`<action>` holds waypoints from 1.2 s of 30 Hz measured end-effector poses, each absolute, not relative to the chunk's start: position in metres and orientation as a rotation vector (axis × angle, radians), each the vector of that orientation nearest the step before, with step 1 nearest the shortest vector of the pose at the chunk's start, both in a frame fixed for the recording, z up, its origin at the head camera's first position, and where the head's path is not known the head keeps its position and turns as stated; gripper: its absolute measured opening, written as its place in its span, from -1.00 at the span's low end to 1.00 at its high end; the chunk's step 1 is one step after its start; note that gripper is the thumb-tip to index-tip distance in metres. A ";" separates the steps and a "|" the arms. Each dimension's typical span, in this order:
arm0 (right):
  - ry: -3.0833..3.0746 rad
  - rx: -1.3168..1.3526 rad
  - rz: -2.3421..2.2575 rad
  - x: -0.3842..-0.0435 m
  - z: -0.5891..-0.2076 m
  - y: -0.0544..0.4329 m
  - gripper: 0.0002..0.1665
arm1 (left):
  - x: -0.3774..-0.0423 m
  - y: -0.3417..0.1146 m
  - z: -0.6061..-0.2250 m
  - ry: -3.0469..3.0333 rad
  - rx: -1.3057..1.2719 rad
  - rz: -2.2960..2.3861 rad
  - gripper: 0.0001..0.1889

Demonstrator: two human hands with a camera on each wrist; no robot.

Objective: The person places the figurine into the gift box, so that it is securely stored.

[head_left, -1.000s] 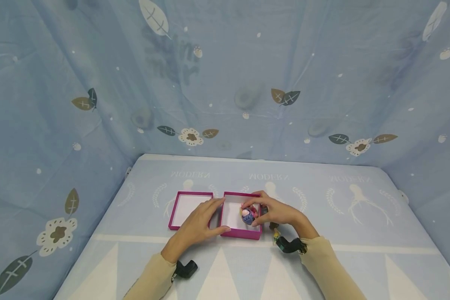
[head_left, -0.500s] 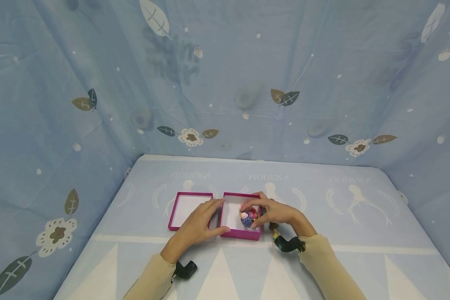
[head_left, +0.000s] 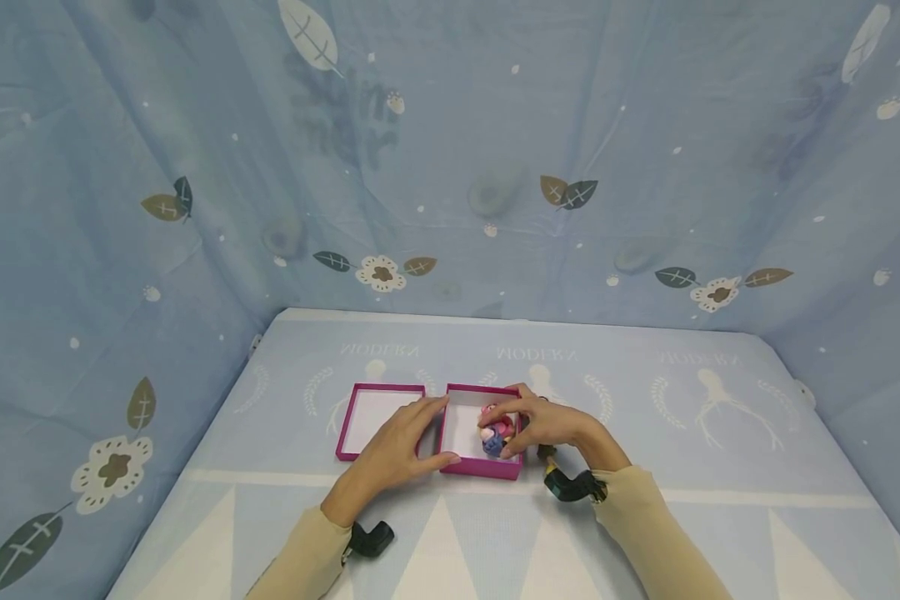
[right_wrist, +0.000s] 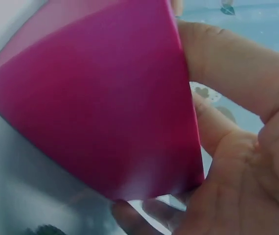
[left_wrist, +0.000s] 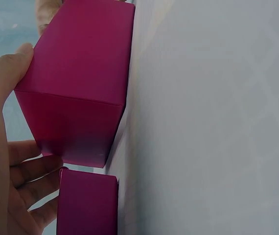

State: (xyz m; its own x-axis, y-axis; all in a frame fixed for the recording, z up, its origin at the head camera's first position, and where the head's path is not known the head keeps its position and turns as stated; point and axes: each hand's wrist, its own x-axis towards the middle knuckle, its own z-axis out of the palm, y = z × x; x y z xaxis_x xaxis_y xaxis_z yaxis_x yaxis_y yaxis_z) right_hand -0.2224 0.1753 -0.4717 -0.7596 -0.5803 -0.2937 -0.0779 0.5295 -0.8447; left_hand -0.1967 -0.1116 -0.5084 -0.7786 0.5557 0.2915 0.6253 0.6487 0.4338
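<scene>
A magenta open-topped box with a white inside stands on the table. In it is a small doll-like figurine, blue, pink and pale. My right hand reaches over the right wall, its thumb and index finger pinching the figurine; the other fingers lie outside that wall. Across the box's left side, my left hand holds it, thumb at the near corner and fingertips at the far end. The left wrist view shows this thumb on the box's edge. Box wall hides the figurine in the right wrist view.
A shallow magenta lid, white side up, lies left of the box, partly behind my left hand. A small dark and yellow object sits beside the box under my right wrist, too covered to identify. Patterned blue cloth hangs behind the table.
The figurine has turned and shifted slightly toward me inside the box, with the right thumb and index finger moving a little with it. Left hand, box and lid stay put.
</scene>
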 end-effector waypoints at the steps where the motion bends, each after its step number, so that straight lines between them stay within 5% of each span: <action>1: 2.227 -0.521 -1.172 -0.222 -0.472 0.174 -0.45 | -0.197 -0.112 -0.508 -2.729 -0.984 -0.795 -0.05; 36: 2.290 -0.623 -0.991 -0.224 -0.466 0.173 -0.50 | -0.196 -0.110 -0.508 -2.721 -0.972 -0.788 -0.04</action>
